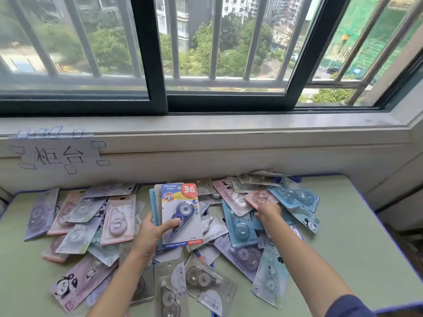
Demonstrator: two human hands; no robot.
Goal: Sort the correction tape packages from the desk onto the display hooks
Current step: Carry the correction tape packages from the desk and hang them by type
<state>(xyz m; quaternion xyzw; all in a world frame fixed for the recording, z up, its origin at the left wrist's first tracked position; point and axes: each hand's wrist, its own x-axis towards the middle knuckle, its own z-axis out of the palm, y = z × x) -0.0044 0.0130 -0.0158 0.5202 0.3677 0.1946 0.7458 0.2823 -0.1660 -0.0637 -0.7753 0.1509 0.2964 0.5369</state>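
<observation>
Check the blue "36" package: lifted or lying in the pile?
Lifted. The left hand holds the "36" package upright atop a small stack, above the desk pile.

Packages cover the table's middle; its right side is bare; the wall blocks the far edge.

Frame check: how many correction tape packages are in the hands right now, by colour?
Blue-and-white package, front of the stack in the left hand: 1
Pale blue or grey packages behind it, only edges showing: at least 2
Pink package, pinched at its edge by the right hand: 1
Total in hand: at least 4
</observation>
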